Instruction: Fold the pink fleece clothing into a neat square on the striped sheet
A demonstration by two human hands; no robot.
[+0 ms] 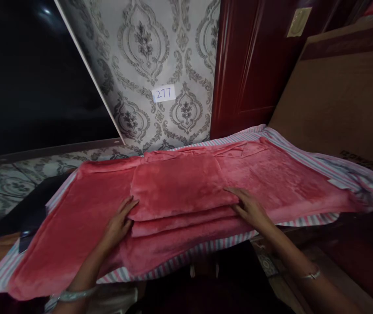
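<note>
- Nearest you, both forearms reach in from 6 o'clock, a bangle [75,295] on the left wrist and a thin bracelet [311,274] on the right.
- Your left hand [120,223] lies against the folded towel's left edge, at about 9 o'clock of the bundle; its fingers [129,205] are spread and fairly flat, gripping nothing, seemingly to steady that side.
- Your right hand [250,208] rests at the bundle's near right corner, about 4 o'clock, palm down, fingers extended and pressing rather than clasping, apparently holding the layers flush.
- Between your hands sits the folded pink towel [178,185], stacked in layers, its long axis running left to right across your view, from 9 to 3 o'clock, its stepped folds facing you.
- Beneath it spreads a larger pink blanket [281,179], itself on a striped sheet [343,168] covering the counter.
- Farther off, at 12 o'clock, a paper label [163,93] reading "277" is stuck to the patterned wall [147,48]; a dark red door [248,65] stands at 1 o'clock.
</note>
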